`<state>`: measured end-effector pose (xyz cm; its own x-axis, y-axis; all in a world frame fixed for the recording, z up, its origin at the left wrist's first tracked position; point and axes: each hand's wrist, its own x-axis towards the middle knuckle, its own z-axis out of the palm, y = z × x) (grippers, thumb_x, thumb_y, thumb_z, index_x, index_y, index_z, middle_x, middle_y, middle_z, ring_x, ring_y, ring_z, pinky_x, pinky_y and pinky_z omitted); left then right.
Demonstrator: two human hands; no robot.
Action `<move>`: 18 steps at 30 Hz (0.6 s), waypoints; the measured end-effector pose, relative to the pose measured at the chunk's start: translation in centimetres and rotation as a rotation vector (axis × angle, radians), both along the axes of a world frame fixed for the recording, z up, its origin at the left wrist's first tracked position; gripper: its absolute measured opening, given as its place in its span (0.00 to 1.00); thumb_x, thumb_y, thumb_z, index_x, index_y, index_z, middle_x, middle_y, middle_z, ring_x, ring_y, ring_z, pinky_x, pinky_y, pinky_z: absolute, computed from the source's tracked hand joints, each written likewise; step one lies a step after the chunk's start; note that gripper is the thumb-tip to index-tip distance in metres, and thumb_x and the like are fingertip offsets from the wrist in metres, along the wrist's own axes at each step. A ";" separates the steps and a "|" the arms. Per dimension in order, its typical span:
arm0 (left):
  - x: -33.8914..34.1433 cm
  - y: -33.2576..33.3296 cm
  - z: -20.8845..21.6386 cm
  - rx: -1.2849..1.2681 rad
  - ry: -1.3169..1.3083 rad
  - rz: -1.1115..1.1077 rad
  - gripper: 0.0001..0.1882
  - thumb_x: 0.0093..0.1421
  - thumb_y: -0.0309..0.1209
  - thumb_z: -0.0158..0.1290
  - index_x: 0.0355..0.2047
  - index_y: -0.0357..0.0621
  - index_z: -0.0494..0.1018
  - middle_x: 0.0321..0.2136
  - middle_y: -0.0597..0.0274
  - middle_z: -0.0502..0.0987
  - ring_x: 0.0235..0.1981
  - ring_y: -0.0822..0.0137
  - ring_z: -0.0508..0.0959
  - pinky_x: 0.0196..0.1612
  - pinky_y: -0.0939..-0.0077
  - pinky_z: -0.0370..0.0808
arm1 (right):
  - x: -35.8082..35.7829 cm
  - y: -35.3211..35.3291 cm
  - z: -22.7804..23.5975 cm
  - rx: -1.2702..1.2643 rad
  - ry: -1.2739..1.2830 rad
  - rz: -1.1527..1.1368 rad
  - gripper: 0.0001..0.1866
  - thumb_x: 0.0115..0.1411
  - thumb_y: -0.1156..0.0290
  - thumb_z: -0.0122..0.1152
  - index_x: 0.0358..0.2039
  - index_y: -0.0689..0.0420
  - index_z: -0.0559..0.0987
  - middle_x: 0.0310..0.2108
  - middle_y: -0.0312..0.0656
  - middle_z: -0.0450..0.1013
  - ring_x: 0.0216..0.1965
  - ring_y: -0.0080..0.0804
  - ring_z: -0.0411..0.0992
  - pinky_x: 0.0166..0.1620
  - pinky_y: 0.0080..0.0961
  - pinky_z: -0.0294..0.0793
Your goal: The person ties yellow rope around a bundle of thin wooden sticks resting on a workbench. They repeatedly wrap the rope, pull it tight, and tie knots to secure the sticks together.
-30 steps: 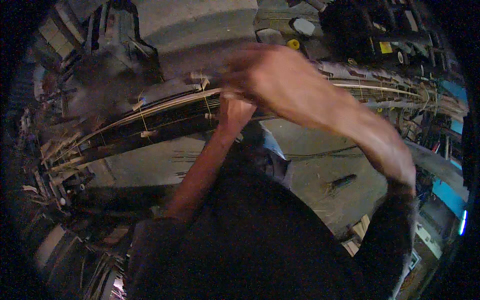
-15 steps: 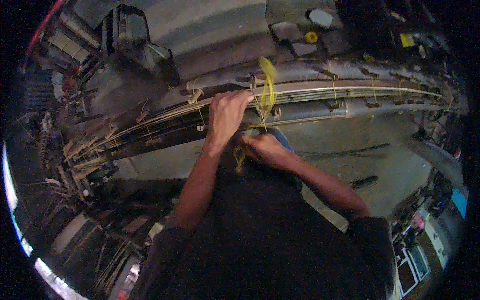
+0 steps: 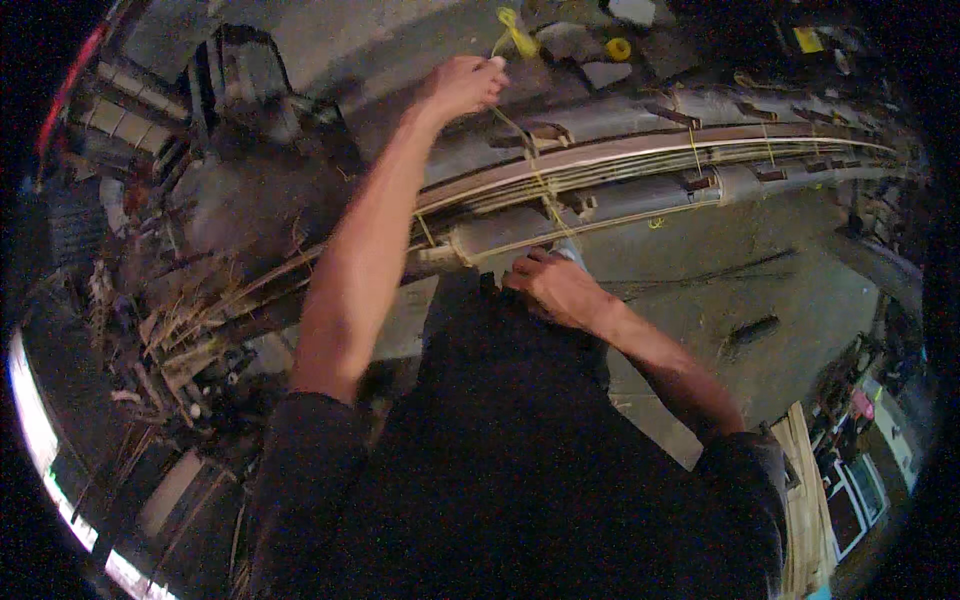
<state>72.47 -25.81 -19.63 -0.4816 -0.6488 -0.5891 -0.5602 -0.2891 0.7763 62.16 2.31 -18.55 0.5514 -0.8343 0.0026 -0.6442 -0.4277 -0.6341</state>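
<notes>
My left hand [image 3: 468, 86], arm stretched far forward, is closed on a thin yellow cord [image 3: 537, 175], whose loose yellow tuft sticks out beyond the fingers. From there the cord slants across a bundle of long, thin, pale strips [image 3: 625, 160], which lies lengthwise between two long grey poles. It passes over the near pole [image 3: 640, 208] towards my right hand [image 3: 560, 288]. That hand is closed just on my side of the near pole, close to my dark shirt. What its fingers grip is hidden.
Short pegs [image 3: 700, 185] stick out along the poles, with thin ties between them. Beyond lie a yellow ring [image 3: 618, 49] and pale blocks [image 3: 605, 74]. A dark frame-like object [image 3: 235, 75] stands at the far left. A dark stick-like object [image 3: 755, 329] lies on the floor at right.
My left hand has left the strips and moved forward and up, pulling the yellow cord out with it. My right hand has shifted slightly right. The view has shifted a little.
</notes>
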 end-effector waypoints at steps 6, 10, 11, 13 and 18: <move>13.8 -3.2 5.2 -0.810 0.052 0.021 0.21 0.62 0.46 0.50 0.44 0.41 0.75 0.38 0.55 0.79 0.41 0.63 0.78 0.45 0.71 0.72 | 4.8 -9.4 8.5 -0.007 0.136 -0.491 0.13 0.54 0.66 0.60 0.40 0.57 0.78 0.32 0.50 0.75 0.38 0.48 0.74 0.41 0.41 0.73; 19.1 1.3 7.2 -0.711 0.299 0.118 0.17 0.63 0.41 0.50 0.43 0.41 0.75 0.34 0.57 0.79 0.37 0.68 0.77 0.42 0.74 0.72 | 4.6 -11.8 9.7 0.208 0.078 -0.543 0.15 0.58 0.60 0.60 0.31 0.61 0.80 0.27 0.50 0.76 0.32 0.40 0.76 0.38 0.29 0.72; 20.8 3.2 8.2 -0.676 0.326 0.141 0.16 0.64 0.40 0.50 0.42 0.41 0.75 0.34 0.57 0.79 0.37 0.69 0.78 0.41 0.74 0.72 | 4.2 -9.9 10.7 0.184 0.156 -0.650 0.13 0.58 0.61 0.60 0.31 0.60 0.80 0.27 0.48 0.77 0.32 0.38 0.76 0.38 0.29 0.72; 24.1 6.3 9.2 -0.596 0.277 0.259 0.14 0.64 0.38 0.50 0.42 0.41 0.75 0.35 0.57 0.80 0.38 0.70 0.78 0.41 0.75 0.73 | 4.8 -2.8 11.7 0.313 -0.052 -0.777 0.11 0.59 0.63 0.60 0.33 0.58 0.80 0.29 0.44 0.77 0.32 0.34 0.74 0.38 0.30 0.72; 23.9 10.1 10.6 -0.555 0.256 0.319 0.13 0.66 0.35 0.47 0.42 0.42 0.75 0.40 0.59 0.79 0.43 0.68 0.77 0.48 0.74 0.71 | 13.3 4.7 -1.7 0.979 -0.957 -1.194 0.13 0.60 0.67 0.58 0.42 0.59 0.79 0.37 0.38 0.74 0.41 0.27 0.71 0.46 0.31 0.71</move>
<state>96.42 -15.75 -9.00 -0.2970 -0.9546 -0.0215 -0.2927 0.0695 0.9537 75.46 7.01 -20.23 -0.1745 -0.6312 -0.7557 0.4055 0.6533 -0.6394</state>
